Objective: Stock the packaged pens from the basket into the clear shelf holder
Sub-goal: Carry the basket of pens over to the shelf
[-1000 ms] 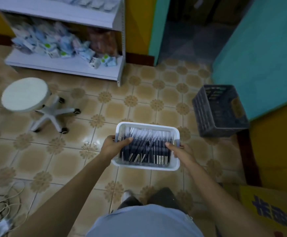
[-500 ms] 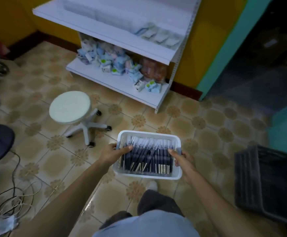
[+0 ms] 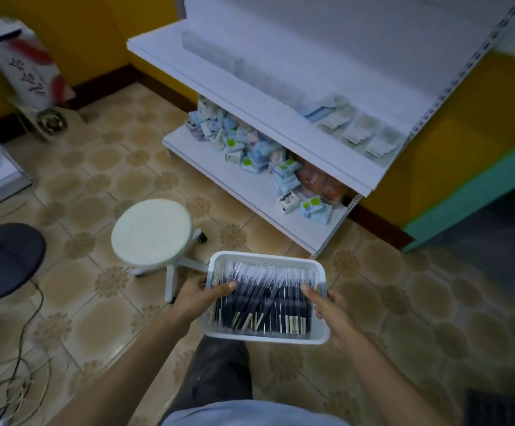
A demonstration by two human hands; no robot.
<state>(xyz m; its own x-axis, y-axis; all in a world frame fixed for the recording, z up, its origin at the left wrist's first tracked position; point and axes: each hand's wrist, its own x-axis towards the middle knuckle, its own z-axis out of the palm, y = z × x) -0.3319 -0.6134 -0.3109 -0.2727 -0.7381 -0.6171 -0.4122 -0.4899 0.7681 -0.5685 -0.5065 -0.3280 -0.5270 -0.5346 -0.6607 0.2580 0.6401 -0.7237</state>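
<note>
Resting in the hand-held basket [image 3: 262, 339], packaged pens [image 3: 268, 299] are judged light, stiff, slippery-sleeved, best pinched at one end. The left hand [image 3: 199, 298] and right hand [image 3: 330, 315] are curled round opposite rims, thumbs inside.

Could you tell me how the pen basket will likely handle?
Probably fairly stiff: the basket looks unbent between left hand and right hand. The packaged pens look glossy, so they may slide if it tilts.
</note>
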